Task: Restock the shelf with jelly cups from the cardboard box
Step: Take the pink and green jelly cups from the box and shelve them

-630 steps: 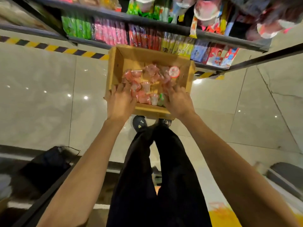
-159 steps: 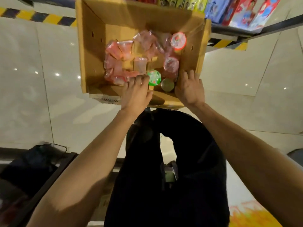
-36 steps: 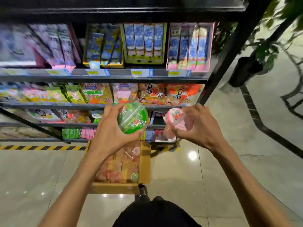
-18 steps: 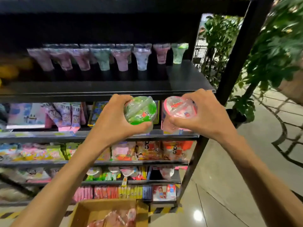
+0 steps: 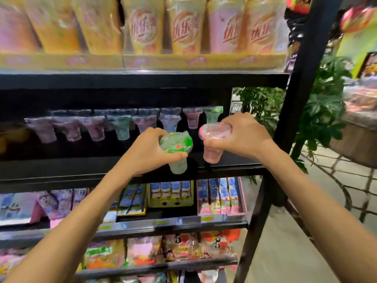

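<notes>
My left hand [image 5: 145, 153] grips a green jelly cup [image 5: 177, 148] just over the front edge of the black shelf [image 5: 81, 166]. My right hand [image 5: 244, 135] holds a pink jelly cup [image 5: 214, 144] beside it, over the shelf's right end. Both cups are upright with their lids toward me. A row of several jelly cups [image 5: 122, 125] in pink, purple and green stands at the back of that shelf. The cardboard box is out of view.
Tall drink cups [image 5: 183, 27] fill the shelf above. Snack packs [image 5: 220, 197] and bags [image 5: 142, 252] fill the shelves below. A black upright post [image 5: 293, 99] bounds the rack on the right, with green plants [image 5: 318, 111] beyond it.
Both hands have carried their cups forward and up to the black shelf. The view has risen, so the box has dropped out of sight.
</notes>
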